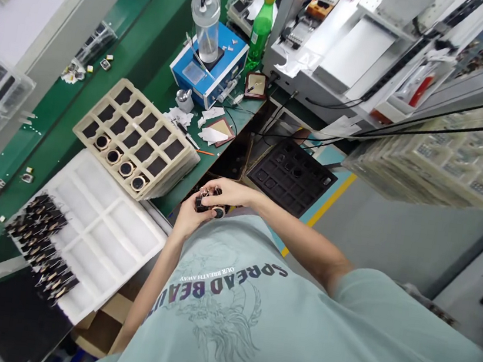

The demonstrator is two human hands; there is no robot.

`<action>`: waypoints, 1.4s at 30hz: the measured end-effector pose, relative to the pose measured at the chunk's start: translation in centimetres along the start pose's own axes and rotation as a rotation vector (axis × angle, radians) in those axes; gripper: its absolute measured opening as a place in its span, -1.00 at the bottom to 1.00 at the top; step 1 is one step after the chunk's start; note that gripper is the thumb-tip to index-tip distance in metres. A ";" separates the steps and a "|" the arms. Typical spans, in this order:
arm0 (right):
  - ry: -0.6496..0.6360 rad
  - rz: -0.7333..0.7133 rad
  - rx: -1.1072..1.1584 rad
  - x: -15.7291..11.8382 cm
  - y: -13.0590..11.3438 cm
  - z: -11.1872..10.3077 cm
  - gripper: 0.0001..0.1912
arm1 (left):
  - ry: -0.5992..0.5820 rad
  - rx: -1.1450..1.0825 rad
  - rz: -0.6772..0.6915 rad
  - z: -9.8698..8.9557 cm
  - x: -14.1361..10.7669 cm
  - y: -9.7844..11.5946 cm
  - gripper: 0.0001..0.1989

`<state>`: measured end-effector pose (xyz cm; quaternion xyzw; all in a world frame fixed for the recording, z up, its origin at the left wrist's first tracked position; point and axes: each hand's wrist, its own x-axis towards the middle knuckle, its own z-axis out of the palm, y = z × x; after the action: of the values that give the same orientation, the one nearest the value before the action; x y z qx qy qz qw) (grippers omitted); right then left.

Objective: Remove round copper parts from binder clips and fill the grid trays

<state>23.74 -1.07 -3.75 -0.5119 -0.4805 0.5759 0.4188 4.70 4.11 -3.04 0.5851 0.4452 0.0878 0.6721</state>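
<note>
In front of my shirt, my two hands meet by the bench edge. My left hand (191, 217) is closed round a small cluster of dark pieces. Among them a round black watch case (218, 212) with a gold-coloured rim shows beneath my right fingers. My right hand (231, 194) lies over the same cluster from the other side, its fingers curled onto the black pieces. My fingers hide much of the cluster, so I cannot count the pieces. Left of the hands, a stack of beige trays (169, 178) bears several similar round watch cases in its front row.
A white divided tray (111, 239) holds rows of black parts with thin wires (44, 244). Behind stand a blue device (219, 77) with a clear cylinder (208, 31) and a green bottle (261, 32). A black tray (293, 176) lies low beyond my hands; stacked clear trays (445, 154) stand right.
</note>
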 end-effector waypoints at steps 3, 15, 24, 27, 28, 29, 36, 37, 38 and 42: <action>0.026 -0.048 -0.123 0.2 0.1 0.7 -0.62 | -0.050 0.032 -0.004 0.2 0.2 -0.3 -0.43; 0.223 0.172 -0.146 -0.4 2.3 0.8 -0.53 | 0.004 -0.163 -0.306 0.3 -1.6 -2.2 -0.38; 0.151 0.452 -0.533 3.7 9.5 3.3 -0.33 | 0.447 -0.347 -0.443 -4.6 -3.9 -4.4 -0.48; 0.148 0.299 -0.456 2.4 8.4 2.9 -0.33 | 0.452 -0.372 -0.395 -3.6 -1.8 -4.2 -0.51; 0.109 0.213 -0.411 1.7 7.8 2.6 -0.28 | 0.433 -0.379 -0.381 -2.8 -0.8 -4.0 -0.52; 0.069 0.125 -0.385 0.9 7.2 2.3 -0.21 | 0.399 -0.385 -0.370 -1.9 0.3 -3.7 -0.51; 0.298 0.035 -0.590 -1.2 4.5 -2.9 -0.57 | 0.188 -0.445 -0.246 4.2 8.7 -0.4 -0.56; 0.366 0.051 -0.598 -1.0 4.3 -4.1 -0.56 | 0.188 -0.452 -0.234 4.6 9.8 0.0 -0.58; 0.439 0.061 -0.598 -0.8 4.3 -5.2 -0.54 | 0.198 -0.450 -0.228 4.9 10.8 0.4 -0.61; 0.740 0.078 -0.442 -0.8 3.7 -9.2 -0.49 | 0.294 -0.344 -0.241 6.2 14.2 1.2 -0.70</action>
<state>32.97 -1.44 -7.41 -0.7791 -0.3898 0.2523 0.4212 17.89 9.21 -9.55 0.3860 0.5831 0.1658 0.6953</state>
